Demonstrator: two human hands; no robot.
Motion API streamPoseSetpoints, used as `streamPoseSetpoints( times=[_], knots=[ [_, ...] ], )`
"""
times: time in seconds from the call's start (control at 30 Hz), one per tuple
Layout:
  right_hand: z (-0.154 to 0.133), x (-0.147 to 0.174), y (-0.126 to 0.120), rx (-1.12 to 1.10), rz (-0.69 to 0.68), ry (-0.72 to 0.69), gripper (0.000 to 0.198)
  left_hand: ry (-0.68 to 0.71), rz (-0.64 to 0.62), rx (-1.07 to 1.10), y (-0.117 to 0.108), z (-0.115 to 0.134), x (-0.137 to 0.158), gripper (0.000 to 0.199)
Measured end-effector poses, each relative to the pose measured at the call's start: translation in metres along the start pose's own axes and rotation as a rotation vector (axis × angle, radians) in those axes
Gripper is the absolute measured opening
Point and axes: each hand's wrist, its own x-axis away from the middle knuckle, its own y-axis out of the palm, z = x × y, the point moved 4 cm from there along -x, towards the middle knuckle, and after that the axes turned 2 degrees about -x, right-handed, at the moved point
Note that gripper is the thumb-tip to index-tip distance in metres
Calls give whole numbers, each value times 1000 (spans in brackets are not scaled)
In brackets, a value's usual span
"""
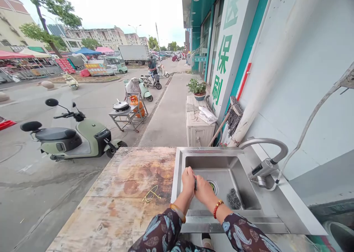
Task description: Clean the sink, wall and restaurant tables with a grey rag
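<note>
Both of my hands are held together over the left part of a stainless steel sink (pixel 190 222). My left hand (pixel 188 181) is closed, its fingers curled. Against it presses my right hand (pixel 204 190), also closed. A small dark grey thing (pixel 196 185) shows between them, mostly covered by the fingers, so its kind cannot be made out. A steel wool scourer (pixel 233 199) lies in the basin to the right. Partly behind my right hand is the drain (pixel 214 186), with something green in it. A curved faucet (pixel 265 167) stands at the sink's right edge.
Left of the sink is a worn wooden tabletop (pixel 121 193) with a yellow string (pixel 151 194) on it. Beyond stand a white cabinet (pixel 199 130) with a potted plant (pixel 197 87), and a mop (pixel 233 113) against the wall. A green scooter (pixel 83 134) is parked left.
</note>
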Motion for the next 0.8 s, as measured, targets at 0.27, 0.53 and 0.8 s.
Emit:
streamPoseSetpoints(
  times=[0.27,0.53,0.8],
  knots=[
    [-9,22,24,-418,172,-146,71,-93,-47,109,-22,8,3,34],
    [-48,57,-13,-1431,-117,164,25,-175,-479,379,-45,62,18,51],
    [-124,98,-31,-2232,-708,338,40,-82,-739,737,-22,134,54,65]
  ],
)
